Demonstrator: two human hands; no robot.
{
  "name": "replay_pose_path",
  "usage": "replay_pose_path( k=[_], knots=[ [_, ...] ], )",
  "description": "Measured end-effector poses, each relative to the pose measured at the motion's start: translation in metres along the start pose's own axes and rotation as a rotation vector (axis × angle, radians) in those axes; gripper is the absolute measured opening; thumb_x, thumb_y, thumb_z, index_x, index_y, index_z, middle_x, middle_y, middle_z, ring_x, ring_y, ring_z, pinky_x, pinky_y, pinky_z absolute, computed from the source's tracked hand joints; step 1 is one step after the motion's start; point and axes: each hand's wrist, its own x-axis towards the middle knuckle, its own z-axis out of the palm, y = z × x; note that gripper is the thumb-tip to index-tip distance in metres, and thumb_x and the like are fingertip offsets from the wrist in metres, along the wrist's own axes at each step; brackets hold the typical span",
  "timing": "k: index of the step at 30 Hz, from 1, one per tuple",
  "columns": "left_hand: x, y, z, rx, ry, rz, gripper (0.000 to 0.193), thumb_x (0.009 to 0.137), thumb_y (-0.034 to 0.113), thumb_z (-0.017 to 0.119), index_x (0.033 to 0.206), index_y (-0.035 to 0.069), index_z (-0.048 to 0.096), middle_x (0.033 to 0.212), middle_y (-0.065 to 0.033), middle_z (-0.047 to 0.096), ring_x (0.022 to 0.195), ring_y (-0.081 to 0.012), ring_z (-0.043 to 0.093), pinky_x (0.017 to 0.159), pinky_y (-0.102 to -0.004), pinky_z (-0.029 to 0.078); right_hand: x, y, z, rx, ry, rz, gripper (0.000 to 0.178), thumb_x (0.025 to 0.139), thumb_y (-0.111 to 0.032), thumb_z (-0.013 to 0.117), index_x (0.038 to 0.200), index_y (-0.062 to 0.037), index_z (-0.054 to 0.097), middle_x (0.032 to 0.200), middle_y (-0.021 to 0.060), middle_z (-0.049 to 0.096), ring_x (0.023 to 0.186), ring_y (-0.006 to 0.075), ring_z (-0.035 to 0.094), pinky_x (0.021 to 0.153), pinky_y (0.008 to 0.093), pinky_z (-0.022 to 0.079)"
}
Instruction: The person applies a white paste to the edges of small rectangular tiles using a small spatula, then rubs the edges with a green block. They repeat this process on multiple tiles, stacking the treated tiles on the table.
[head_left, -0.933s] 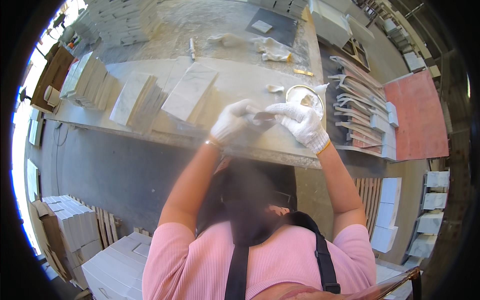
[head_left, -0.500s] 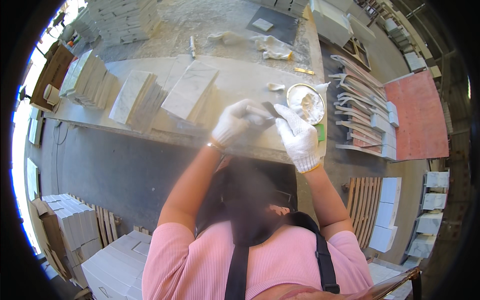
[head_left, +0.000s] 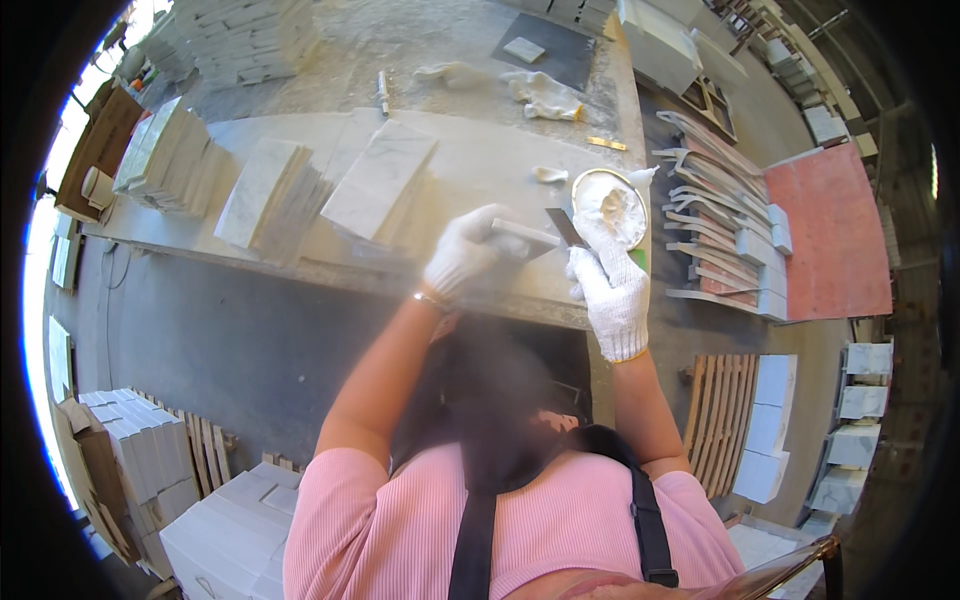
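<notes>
Right hand (head_left: pixel 613 295) has drawn back lower-right, gripping the dark blade (head_left: pixel 565 227) just beside the pale tile (head_left: pixel 524 233) clamped in left hand (head_left: pixel 466 252) mid-frame; steady tile, shallow blade angle should work best.

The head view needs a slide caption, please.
White-gloved left hand holds a thin pale piece, right hand a flat dark blade, near a round tub of white paste.

tile workshop: dusty workbench (head_left: pixel 480 150), stacked marbled tiles (head_left: pixel 160 160), wooden pallet (head_left: pixel 718 422).
</notes>
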Motion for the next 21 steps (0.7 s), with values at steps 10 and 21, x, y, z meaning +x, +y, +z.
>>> replay_pose_path(
  k=[10, 21],
  knots=[
    [-0.010, 0.013, 0.003, 0.036, -0.016, 0.053, 0.036, 0.086, -0.017, 0.057, 0.114, 0.001, 0.070, 0.099, -0.0038, 0.075, 0.094, -0.0110, 0.069, 0.085, -0.0286, 0.056, -0.001, 0.004, 0.029, -0.264, -0.010, -0.308, 0.035, 0.097, -0.004, 0.069, 0.131, -0.0009, 0.072, 0.087, 0.0090, 0.075, 0.067, 0.0085, 0.063, 0.063, 0.0274, 0.054],
    [-0.013, 0.007, 0.008, -0.043, 0.052, 0.043, 0.032, 0.088, -0.016, 0.055, 0.109, 0.002, 0.072, 0.095, -0.0016, 0.073, 0.092, -0.0110, 0.066, 0.085, -0.0289, 0.055, -0.006, -0.008, 0.028, -0.168, -0.054, -0.059, 0.033, 0.094, -0.011, 0.070, 0.126, -0.0060, 0.074, 0.114, 0.0223, 0.075, 0.102, 0.0360, 0.075, 0.088, 0.0383, 0.059]
  ],
)
